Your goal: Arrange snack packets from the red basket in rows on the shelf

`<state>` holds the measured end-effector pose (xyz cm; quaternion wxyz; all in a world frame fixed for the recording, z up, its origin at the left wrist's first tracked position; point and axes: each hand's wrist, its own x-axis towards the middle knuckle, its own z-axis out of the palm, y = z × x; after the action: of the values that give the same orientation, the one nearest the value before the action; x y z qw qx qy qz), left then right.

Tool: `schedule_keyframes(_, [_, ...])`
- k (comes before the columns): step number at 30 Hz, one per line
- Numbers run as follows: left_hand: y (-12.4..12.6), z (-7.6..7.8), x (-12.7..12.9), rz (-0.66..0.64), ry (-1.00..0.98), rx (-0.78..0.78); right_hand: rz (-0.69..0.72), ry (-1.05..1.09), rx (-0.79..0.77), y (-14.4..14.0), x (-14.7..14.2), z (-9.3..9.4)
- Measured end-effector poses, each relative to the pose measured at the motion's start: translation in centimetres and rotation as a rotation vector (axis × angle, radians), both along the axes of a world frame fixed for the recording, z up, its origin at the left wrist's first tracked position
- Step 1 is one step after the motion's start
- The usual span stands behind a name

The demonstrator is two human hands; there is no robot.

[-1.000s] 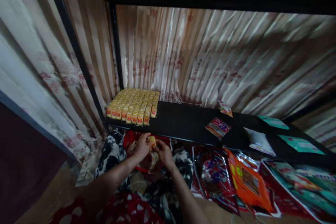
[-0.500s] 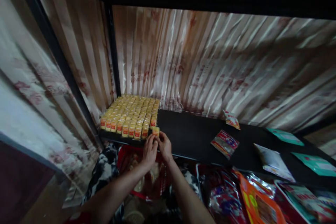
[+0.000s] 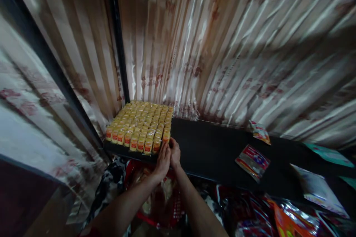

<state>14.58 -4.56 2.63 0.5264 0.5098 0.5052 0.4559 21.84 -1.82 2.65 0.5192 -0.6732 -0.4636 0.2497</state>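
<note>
Small yellow wrapped packets [image 3: 140, 122] with red labels stand in tight rows on the left end of the black shelf. My left hand [image 3: 164, 158] is at the block's front right corner, its fingers up against the front of one yellow packet [image 3: 166, 136]. Beside it, my right hand [image 3: 175, 152] has its fingers curled at the packet's right side. That packet stands in line with the rightmost row, its lower part hidden by my fingers. Below my wrists is a red basket [image 3: 178, 207] with pale packets inside, blurred.
Along the black shelf [image 3: 205, 148] to the right lie a red and silver packet [image 3: 253, 162], a smaller packet [image 3: 260, 132], a white pouch [image 3: 318, 189] and teal pouches [image 3: 329, 153]. Larger bags [image 3: 250, 211] sit below the front edge. A dark post [image 3: 120, 48] rises at the back left corner.
The yellow packet between my hands has gone from just in front of the rightmost row back into line with it. The view has shifted, so the shelf items appear farther right.
</note>
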Motion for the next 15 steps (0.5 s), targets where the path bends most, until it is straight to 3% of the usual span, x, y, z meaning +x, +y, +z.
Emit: schedule_keyframes(15, [-0.13,-0.24,0.02,-0.005,0.095,0.051,0.074,0.026,0.046,0.81,0.03,-0.93])
